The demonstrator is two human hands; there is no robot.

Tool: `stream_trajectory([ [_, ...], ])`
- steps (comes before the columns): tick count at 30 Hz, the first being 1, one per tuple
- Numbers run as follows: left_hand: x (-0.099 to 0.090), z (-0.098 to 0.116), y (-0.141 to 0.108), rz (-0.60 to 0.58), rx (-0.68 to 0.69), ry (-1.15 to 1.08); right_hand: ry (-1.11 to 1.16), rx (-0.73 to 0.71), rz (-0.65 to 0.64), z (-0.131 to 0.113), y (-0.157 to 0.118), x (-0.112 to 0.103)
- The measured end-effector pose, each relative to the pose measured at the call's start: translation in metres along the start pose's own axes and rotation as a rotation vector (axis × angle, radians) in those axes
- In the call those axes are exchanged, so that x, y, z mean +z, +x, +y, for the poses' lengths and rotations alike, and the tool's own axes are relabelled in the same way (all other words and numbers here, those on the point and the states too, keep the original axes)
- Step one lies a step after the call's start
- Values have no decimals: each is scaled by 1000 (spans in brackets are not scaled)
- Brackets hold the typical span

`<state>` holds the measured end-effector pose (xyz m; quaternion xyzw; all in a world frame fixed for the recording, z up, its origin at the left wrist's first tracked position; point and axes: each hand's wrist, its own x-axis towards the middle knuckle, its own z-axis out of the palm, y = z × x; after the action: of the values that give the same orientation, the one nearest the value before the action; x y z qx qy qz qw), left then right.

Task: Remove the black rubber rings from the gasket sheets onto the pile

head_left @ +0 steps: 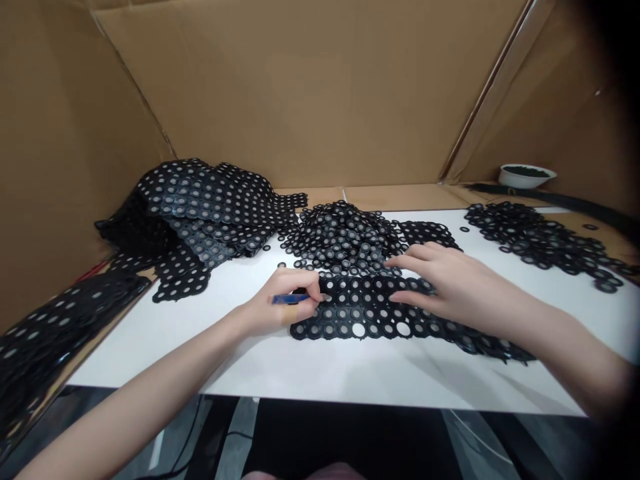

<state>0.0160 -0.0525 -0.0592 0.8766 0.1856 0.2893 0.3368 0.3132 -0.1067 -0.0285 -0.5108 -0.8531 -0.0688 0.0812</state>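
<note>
My left hand (285, 300) is shut on a slim blue-handled tool (290, 299), whose metal tip (326, 297) points at a strip of black sheet (360, 313). The strip is a web of joined black rings with grey mesh centres, and lies flat on a white board (210, 347). A few rings along its near edge have bare round holes (358, 329). My right hand (430, 280) rests on the strip with its fingers spread, holding nothing. The fingers hide part of the strip.
A heap of the same ring sheet (340, 237) rises just behind my hands. A larger folded mass (185, 213) stands back left, another spread (535, 240) lies right, and a stack (45, 333) sits lower left. Cardboard walls (310, 87) surround the board. A white bowl (526, 176) stands back right.
</note>
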Motion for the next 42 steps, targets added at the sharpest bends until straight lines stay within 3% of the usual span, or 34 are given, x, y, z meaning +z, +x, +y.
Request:
stream_trajectory([
  [5, 0, 8, -1, 7, 99, 58, 300, -52, -2, -49, 26, 4],
  [9, 0, 10, -2, 34, 157, 65, 538, -59, -18, -69, 38, 20],
  [15, 1, 11, -2, 24, 145, 82, 733, -27, -114, -68, 51, 34],
  [20, 1, 12, -1, 37, 136, 94, 757, -73, -160, -64, 54, 43],
  [26, 1, 14, -8, 191, 175, 7, 830, -75, -195, -64, 54, 47],
  [32, 5, 14, -32, -53, -53, -250, 876, -79, -178, -66, 55, 46],
  [36, 5, 14, -35, -78, -162, -226, 917, -99, -184, -67, 55, 44],
  [42, 7, 17, -31, -118, -163, -153, 899, -77, -197, -69, 54, 40],
])
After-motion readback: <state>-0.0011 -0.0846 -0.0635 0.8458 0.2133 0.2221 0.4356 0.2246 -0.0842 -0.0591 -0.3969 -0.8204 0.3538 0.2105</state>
